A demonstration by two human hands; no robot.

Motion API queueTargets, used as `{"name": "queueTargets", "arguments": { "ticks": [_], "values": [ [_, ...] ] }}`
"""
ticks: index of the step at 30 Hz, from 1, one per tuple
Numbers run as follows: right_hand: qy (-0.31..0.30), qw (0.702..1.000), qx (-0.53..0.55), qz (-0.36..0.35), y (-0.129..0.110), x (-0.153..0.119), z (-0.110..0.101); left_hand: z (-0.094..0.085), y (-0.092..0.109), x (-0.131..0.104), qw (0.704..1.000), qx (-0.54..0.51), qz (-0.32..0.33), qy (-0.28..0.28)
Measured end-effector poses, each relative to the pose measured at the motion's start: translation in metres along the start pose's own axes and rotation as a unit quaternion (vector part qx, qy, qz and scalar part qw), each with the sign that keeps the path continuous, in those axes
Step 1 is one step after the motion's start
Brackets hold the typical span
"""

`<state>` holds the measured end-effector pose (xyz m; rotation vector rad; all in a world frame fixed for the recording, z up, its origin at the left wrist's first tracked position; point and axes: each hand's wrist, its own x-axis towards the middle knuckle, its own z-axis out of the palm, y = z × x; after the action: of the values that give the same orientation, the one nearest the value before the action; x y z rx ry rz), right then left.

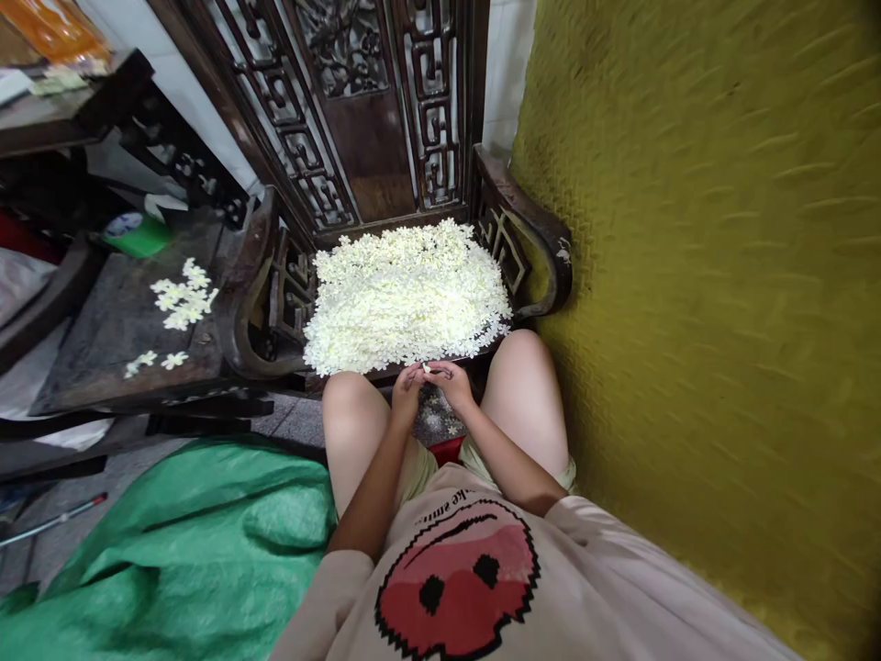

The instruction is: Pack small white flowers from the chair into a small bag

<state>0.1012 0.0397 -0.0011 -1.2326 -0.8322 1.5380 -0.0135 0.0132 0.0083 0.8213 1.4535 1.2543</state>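
Note:
A thick heap of small white flowers (pixel 413 303) covers the seat of a dark carved wooden chair (pixel 372 138). Just in front of the seat's near edge, between the knees, my left hand (pixel 407 390) and my right hand (pixel 452 384) meet at the fingertips. Between them shows a small white flower (pixel 427 368), pinched by the fingers of my right hand. The fingers of my left hand are closed close beside it; whatever they grip is too small to make out.
At the left, a dark wooden seat (pixel 103 321) bears loose white flowers (pixel 184 296) and a green container (pixel 138 234). Green sheeting (pixel 227 542) lies at the lower left. A yellow-green textured surface (pixel 702 275) rises at the right. Several flowers lie on the floor.

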Motion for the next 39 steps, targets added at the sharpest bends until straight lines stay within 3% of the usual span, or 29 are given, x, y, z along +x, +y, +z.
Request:
{"name": "queueTargets", "arguments": {
  "ticks": [6, 9, 16, 21, 30, 39],
  "values": [
    [-0.003, 0.996, -0.084, -0.032, -0.011, -0.015, -0.008, -0.001, 0.004, 0.005, 0.991, -0.087, -0.082, -0.063],
    [-0.009, 0.991, -0.119, -0.051, -0.014, -0.022, -0.012, -0.001, 0.001, 0.0, 0.986, -0.113, -0.109, -0.056],
    [-0.078, 0.996, -0.04, -0.015, -0.008, -0.023, -0.009, -0.004, -0.004, -0.006, 0.984, -0.149, -0.1, -0.016],
    [-0.039, 0.998, -0.049, -0.011, -0.003, -0.022, -0.01, -0.003, -0.005, -0.005, 0.986, -0.135, -0.091, -0.018],
    [-0.037, 0.993, -0.098, -0.063, -0.01, -0.026, -0.008, -0.003, -0.002, -0.005, 0.968, -0.196, -0.156, -0.033],
    [-0.023, 0.989, -0.116, -0.093, -0.007, -0.023, -0.012, -0.001, -0.006, -0.006, 0.972, -0.188, -0.128, -0.052]
  ]
}}
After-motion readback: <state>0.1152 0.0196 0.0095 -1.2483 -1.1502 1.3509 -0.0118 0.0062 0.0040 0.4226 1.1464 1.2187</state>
